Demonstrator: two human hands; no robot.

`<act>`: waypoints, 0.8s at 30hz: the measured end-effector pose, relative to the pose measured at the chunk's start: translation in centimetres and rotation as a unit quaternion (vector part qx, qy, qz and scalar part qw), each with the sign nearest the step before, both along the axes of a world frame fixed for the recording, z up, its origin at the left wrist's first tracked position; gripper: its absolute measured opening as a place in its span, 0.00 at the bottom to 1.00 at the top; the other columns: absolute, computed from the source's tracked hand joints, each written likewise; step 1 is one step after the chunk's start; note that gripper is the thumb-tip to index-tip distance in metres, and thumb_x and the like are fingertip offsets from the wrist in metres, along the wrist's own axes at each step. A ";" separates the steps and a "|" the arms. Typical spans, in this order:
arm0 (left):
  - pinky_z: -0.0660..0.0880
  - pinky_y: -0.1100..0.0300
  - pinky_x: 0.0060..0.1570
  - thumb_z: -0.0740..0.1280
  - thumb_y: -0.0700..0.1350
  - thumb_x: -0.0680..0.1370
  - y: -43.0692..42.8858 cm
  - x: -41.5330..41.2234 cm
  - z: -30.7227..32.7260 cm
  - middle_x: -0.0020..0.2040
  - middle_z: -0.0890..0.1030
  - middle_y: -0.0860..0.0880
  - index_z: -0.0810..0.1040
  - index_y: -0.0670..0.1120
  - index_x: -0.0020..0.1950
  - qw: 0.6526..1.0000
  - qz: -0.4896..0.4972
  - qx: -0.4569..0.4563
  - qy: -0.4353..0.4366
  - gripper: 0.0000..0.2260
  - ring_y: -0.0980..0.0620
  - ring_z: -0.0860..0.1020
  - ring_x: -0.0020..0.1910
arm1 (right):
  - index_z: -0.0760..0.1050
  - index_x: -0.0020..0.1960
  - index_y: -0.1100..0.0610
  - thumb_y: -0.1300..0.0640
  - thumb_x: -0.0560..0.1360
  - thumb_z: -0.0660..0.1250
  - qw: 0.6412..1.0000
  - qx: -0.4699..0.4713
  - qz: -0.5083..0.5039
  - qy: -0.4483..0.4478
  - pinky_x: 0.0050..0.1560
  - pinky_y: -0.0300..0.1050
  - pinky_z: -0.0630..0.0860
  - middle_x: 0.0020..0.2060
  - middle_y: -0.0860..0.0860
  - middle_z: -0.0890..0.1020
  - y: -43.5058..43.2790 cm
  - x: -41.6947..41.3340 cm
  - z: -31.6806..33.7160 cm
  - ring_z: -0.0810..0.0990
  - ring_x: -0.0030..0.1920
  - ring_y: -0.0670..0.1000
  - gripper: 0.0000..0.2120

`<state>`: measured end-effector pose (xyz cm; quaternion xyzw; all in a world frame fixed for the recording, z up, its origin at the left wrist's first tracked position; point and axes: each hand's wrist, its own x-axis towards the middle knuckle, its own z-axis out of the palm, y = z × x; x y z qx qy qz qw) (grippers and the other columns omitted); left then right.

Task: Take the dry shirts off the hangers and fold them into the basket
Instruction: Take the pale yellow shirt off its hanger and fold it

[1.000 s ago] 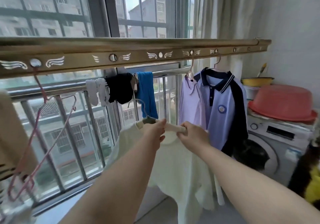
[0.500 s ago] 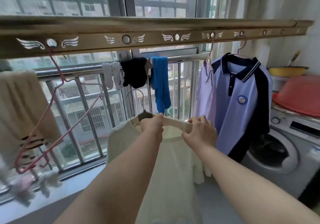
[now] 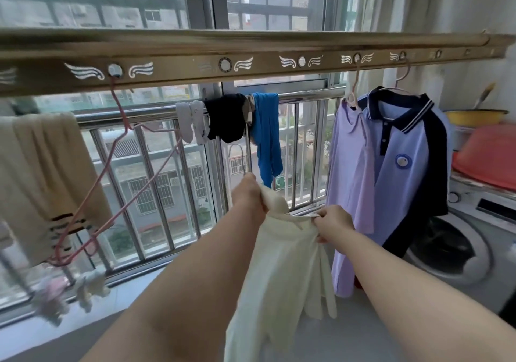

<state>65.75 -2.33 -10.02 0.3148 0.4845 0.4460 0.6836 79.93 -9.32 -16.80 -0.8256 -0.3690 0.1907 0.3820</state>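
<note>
Two bare forearms reach toward the window. The left hand [image 3: 248, 195] clenches a bunched shoulder of the cream shirt [image 3: 282, 283], just under the thin wire hook of its hanger [image 3: 236, 153]. The right hand [image 3: 333, 223] pinches the opposite edge of the neckline. The shirt is soft, thin and limp, and it hangs between the hands, low and off the rail. No basket is in view.

The step looks to be slipping the garment free. It is best done by steadying the hanger on the left while the right draws the neckline over the hanger's end, easing the cloth rather than tugging it.

Just beyond, to the right, hang a smooth lilac shirt [image 3: 349, 171] and a blue polo [image 3: 402, 171] with navy sleeves and a striped collar. Both hook into the brass-coloured drying rail [image 3: 181, 65], which is stamped with wing motifs. Farther right stands a white washing machine [image 3: 474, 250].
</note>
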 end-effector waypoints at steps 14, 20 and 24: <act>0.78 0.55 0.30 0.64 0.45 0.79 0.0 -2.1 -0.4 0.49 0.78 0.41 0.69 0.39 0.61 0.999 -0.016 0.014 0.035 0.14 0.44 0.80 0.42 | 0.76 0.50 0.57 0.53 0.75 0.59 0.993 -0.112 0.001 -0.025 0.57 0.50 0.72 0.51 0.57 0.78 2.3 -2.3 -2.1 0.76 0.52 0.59 0.11; 0.82 0.47 0.45 0.62 0.47 0.79 2.5 -5.5 -3.0 0.44 0.76 0.44 0.64 0.42 0.66 0.985 0.145 0.016 0.095 0.18 0.46 0.78 0.39 | 0.61 0.28 0.52 0.57 0.73 0.59 0.995 -0.083 0.047 -0.019 0.29 0.41 0.59 0.29 0.49 0.66 2.8 -2.7 -1.9 0.66 0.32 0.52 0.15; 0.80 0.45 0.49 0.61 0.49 0.80 4.3 -8.9 -3.3 0.53 0.76 0.42 0.61 0.42 0.69 0.954 0.242 0.035 0.175 0.21 0.41 0.78 0.46 | 0.61 0.29 0.52 0.55 0.73 0.59 0.993 -0.097 0.062 -0.032 0.29 0.42 0.58 0.29 0.49 0.67 3.5 -3.3 -2.2 0.66 0.32 0.52 0.15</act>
